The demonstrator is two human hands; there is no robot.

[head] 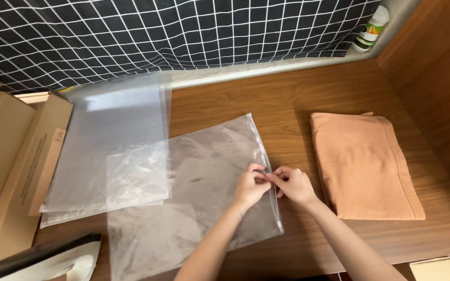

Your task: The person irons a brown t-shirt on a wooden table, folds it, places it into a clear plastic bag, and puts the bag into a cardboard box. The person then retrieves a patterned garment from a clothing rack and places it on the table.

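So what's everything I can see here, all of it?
clear bag: one, see-through, middle of the table, zip edge on the right
stack of bags: several, see-through, left of it
folded cloth: one, peach, right side
cardboard boxes: brown, far left
bottle: one, white and green, top right corner
checked cloth: black with white lines, along the back
table: brown wood
left hand: pinching the zip edge
right hand: pinching the zip edge

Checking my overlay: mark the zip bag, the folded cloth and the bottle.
zip bag (199, 192), head view, middle of the clear sheet.
folded cloth (365, 166), head view, centre of its top face.
bottle (372, 30), head view, its label.
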